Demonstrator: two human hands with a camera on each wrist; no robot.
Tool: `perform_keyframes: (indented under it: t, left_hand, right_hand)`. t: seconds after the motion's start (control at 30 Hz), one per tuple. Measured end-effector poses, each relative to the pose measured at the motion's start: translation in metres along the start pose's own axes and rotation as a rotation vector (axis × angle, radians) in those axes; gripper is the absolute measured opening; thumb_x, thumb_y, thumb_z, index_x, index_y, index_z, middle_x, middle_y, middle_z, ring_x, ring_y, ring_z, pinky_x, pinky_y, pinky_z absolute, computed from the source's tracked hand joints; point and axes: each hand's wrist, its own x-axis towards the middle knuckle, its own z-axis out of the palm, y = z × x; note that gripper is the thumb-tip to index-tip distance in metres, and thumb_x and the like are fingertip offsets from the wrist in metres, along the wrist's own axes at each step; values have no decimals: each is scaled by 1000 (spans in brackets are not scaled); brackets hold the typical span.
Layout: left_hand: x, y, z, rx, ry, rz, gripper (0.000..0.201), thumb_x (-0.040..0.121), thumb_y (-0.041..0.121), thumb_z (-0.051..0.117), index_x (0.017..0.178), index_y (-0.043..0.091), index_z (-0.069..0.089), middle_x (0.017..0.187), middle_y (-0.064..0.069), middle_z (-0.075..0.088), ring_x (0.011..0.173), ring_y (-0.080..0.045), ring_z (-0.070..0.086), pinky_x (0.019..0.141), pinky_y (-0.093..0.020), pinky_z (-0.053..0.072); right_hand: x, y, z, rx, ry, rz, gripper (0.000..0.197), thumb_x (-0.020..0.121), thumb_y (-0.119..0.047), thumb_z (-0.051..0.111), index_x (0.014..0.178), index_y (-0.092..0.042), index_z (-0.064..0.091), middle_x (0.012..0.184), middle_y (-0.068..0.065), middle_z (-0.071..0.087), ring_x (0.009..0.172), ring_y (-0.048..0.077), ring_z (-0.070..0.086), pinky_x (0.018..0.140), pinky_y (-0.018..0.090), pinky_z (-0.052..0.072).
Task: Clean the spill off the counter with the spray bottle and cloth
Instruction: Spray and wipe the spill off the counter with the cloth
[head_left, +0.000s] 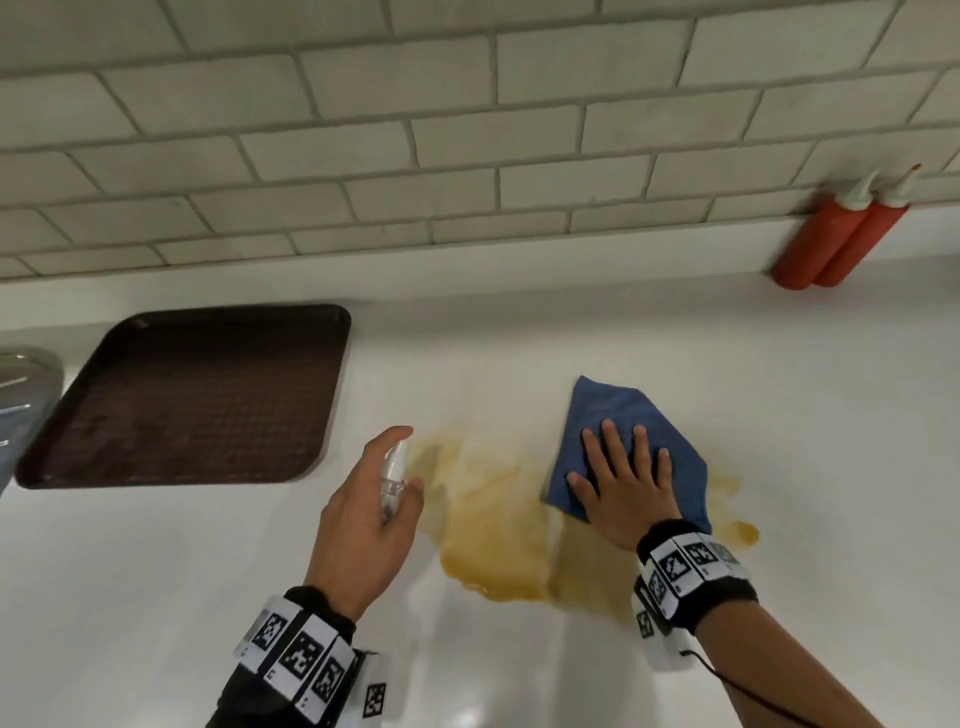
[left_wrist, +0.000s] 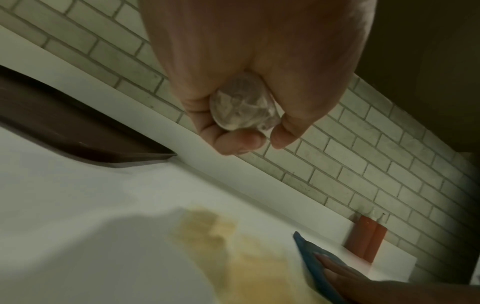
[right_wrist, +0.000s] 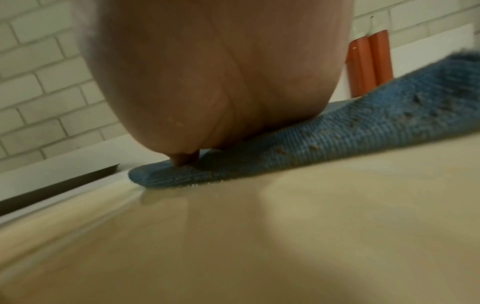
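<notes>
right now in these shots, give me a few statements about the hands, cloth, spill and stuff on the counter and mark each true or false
1. The left hand grips the small clear spray bottle. True.
2. The right hand has the blue cloth bunched up in a fist. False: its fingers are spread flat and press the cloth onto the counter.
3. The yellow-brown spill is wiped away. False: a wide smear lies between the two hands.
4. The brown tray lies left of the spill, apart from it. True.
5. The two red squeeze bottles stand on the tray. False: they stand at the far right by the tiled wall.
</notes>
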Motion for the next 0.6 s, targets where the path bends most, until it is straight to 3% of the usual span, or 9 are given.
perform_keyframes:
  t: [0.1, 0.17, 0.2, 0.27, 0.33, 0.4, 0.5, 0.53, 0.6]
  left_hand:
    - [-1, -4, -7, -14, 20, 3, 45, 95, 28, 57, 133, 47, 41, 87, 12, 60, 65, -7, 58, 61, -23, 41]
    - [-1, -10, -14, -27, 33, 1, 45, 95, 28, 57, 134, 46, 42, 94, 12, 61, 66, -7, 58, 61, -21, 41]
    - [0, -13, -19, -35, 39, -2, 46, 96, 29, 57, 135, 45, 41, 95, 11, 60, 66, -6, 58, 62, -19, 41]
    - [0, -22, -29, -44, 45, -15, 47, 96, 30, 57, 137, 45, 40, 96, 10, 57, 70, -4, 58, 63, -15, 40]
    - [-1, -31, -38, -47, 46, -26, 49, 96, 30, 56, 139, 46, 38, 97, 9, 57, 72, -4, 58, 65, -14, 39]
    - [-1, -40, -45, -44, 33, -31, 50, 97, 31, 56, 140, 47, 36, 104, 7, 62, 75, -6, 59, 68, -17, 41]
    - [0, -53, -52, -37, 11, -31, 52, 96, 32, 56, 141, 49, 34, 120, 7, 65, 88, -10, 63, 77, -22, 45]
    - [0, -55, -54, -41, 1, -27, 53, 96, 31, 56, 141, 48, 34, 127, 9, 63, 97, -10, 64, 83, -24, 46]
    - [2, -60, -57, -52, -18, -16, 54, 96, 30, 57, 143, 47, 35, 134, 18, 59, 108, -7, 62, 91, -24, 46]
  right_hand:
    - [13, -34, -7, -14, -28, 32, 70, 92, -62, 0, 150, -26, -18, 158, 3, -24, 141, 39, -24, 113, 61, -7]
    - [3, -60, -3, -9, -37, -36, 71, 90, -60, -7, 151, -24, -12, 159, 5, -19, 143, 41, -17, 113, 62, -5]
    - [-7, -73, 1, -40, -31, -81, 75, 89, -60, -10, 153, -22, -1, 160, 7, -8, 144, 43, -6, 113, 64, 1]
    - [-26, -91, 21, -63, 12, -150, 74, 94, -59, 0, 150, -16, 24, 156, 12, 27, 140, 46, 21, 108, 65, 16]
    - [-36, -99, 30, -43, -3, -173, 69, 96, -58, 7, 146, -16, 31, 150, 14, 39, 136, 45, 28, 103, 64, 19]
    - [-31, -104, 19, -44, -28, -163, 78, 92, -63, -3, 150, -18, 24, 156, 12, 28, 140, 44, 23, 106, 64, 19]
    - [6, -113, 3, -54, -45, -129, 101, 65, -73, -33, 151, -28, -10, 159, 2, -18, 145, 38, -13, 114, 60, 0]
    - [18, -120, -1, -46, -45, -107, 97, 66, -75, -29, 150, -29, -14, 159, 1, -22, 144, 37, -18, 114, 60, -3]
    - [33, -143, -7, -55, -67, -94, 76, 86, -68, -6, 151, -29, -15, 159, 1, -21, 143, 37, -20, 114, 60, -5]
